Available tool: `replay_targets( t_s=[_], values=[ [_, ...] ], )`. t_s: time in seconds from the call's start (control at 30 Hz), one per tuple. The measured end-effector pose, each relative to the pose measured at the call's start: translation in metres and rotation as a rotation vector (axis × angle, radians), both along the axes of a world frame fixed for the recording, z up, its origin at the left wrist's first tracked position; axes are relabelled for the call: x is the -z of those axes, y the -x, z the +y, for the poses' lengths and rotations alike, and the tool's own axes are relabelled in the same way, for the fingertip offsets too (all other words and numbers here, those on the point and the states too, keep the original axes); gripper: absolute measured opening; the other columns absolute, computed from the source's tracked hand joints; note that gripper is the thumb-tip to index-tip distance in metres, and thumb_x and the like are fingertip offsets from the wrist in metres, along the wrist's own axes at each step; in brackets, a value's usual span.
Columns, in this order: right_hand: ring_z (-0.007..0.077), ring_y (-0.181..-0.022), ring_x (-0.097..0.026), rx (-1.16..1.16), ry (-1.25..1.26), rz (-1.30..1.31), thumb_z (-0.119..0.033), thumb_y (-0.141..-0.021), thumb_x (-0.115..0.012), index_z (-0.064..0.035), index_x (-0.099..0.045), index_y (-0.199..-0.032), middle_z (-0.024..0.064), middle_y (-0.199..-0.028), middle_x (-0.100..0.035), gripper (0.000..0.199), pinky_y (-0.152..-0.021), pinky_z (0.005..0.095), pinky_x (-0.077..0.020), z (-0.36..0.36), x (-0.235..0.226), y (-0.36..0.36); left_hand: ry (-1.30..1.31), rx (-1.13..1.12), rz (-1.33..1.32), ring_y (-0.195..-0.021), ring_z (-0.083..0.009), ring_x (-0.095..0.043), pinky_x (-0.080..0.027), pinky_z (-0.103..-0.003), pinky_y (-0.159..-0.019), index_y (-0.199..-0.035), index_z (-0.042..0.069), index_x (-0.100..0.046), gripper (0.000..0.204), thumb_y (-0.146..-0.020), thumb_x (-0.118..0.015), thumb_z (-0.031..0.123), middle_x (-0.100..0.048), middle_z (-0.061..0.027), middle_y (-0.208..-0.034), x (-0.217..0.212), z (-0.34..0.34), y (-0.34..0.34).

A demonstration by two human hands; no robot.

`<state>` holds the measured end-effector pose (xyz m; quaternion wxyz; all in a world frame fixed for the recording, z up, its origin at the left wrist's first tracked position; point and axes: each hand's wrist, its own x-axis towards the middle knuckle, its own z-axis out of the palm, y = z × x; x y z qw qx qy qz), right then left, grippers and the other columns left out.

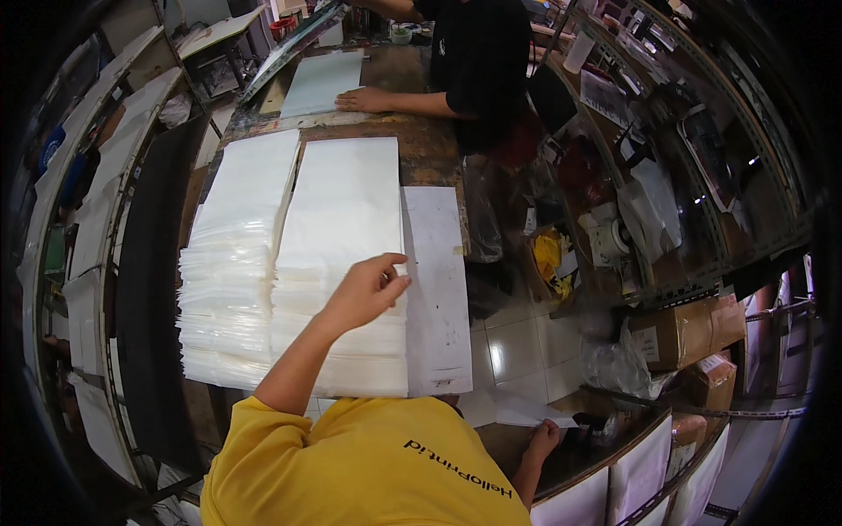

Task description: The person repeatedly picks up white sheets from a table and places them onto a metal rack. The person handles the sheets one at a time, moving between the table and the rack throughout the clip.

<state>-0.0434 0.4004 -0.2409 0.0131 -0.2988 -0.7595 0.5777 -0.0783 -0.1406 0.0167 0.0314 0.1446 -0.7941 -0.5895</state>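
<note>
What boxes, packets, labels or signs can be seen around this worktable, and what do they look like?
Cardboard boxes: brown, taped, on the right-hand shelf; one bears a small white label.
Two stacks of clear plastic bags: whitish, flat, side by side on the table; the left hand rests on the right stack.
Yellow packet: crumpled, right of the table.
No screens visible.

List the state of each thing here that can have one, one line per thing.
left hand: open, fingers resting on the right stack
right hand: touching a loose white sheet
right stack of clear bags: flat, fanned toward the near end
left stack of clear bags: flat, fanned, untouched
cardboard box: closed
</note>
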Motion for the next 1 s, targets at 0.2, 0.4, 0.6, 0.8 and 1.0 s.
replay_targets(
  t_s=[0.2, 0.4, 0.6, 0.8, 1.0],
  values=[
    [0.0148, -0.079, -0.057, 0.04, 0.056, 0.032, -0.002, -0.091, -0.051, -0.0005, -0.059, -0.101, 0.0063, -0.096, -0.058, 0.012, -0.068, 0.029, -0.0525, -0.01, 0.001, 0.023, 0.368, -0.138, 0.02, -0.068, -0.0187, -0.062, -0.051, -0.031, -0.064, -0.121, -0.006, -0.058, 0.037, -0.092, -0.065, 0.015, -0.062, -0.0114, -0.08, 0.001, -0.041, -0.01],
    [0.0139, -0.079, -0.057, -0.083, 0.024, 0.027, -0.003, -0.09, -0.053, -0.001, -0.059, -0.1, 0.0067, -0.097, -0.058, 0.012, -0.065, 0.0281, -0.0516, 0.0, 0.022, 0.035, 0.422, -0.1, 0.002, -0.073, -0.0229, -0.062, -0.051, -0.033, -0.069, -0.12, -0.005, -0.059, 0.038, -0.089, -0.068, 0.014, -0.064, -0.0129, -0.085, 0.009, -0.047, -0.023],
    [0.0143, -0.072, -0.057, -0.127, -0.046, 0.092, -0.003, -0.09, -0.055, 0.0008, -0.059, -0.098, 0.0069, -0.089, -0.06, 0.01, -0.063, 0.029, -0.0498, -0.046, -0.011, 0.038, 0.369, -0.033, 0.016, -0.077, -0.0282, -0.063, -0.051, -0.037, -0.072, -0.12, -0.005, -0.06, 0.039, -0.091, -0.066, 0.02, -0.064, -0.0151, -0.088, 0.009, -0.037, -0.021],
    [0.0216, -0.079, -0.061, -0.339, -0.235, -0.109, -0.011, -0.09, -0.06, 0.0012, -0.059, -0.101, 0.0123, -0.084, -0.064, 0.017, -0.072, 0.0366, -0.0494, -0.055, -0.054, 0.067, 0.324, 0.117, 0.154, -0.072, -0.0207, -0.061, -0.05, -0.032, -0.066, -0.12, -0.007, -0.06, 0.036, -0.088, -0.065, 0.008, -0.064, -0.0126, -0.084, 0.015, 0.005, -0.005],
    [0.0422, -0.099, -0.061, -0.618, -0.554, 0.058, -0.009, -0.086, -0.058, -0.0048, -0.045, -0.111, 0.0211, -0.102, -0.064, 0.028, -0.082, 0.0509, -0.0474, -0.022, -0.131, 0.141, 0.177, 0.292, 0.112, -0.07, -0.0153, -0.058, -0.047, -0.03, -0.066, -0.123, -0.009, -0.058, 0.037, -0.089, -0.06, 0.006, -0.061, -0.0075, -0.08, 0.02, 0.067, 0.017]
  ],
)
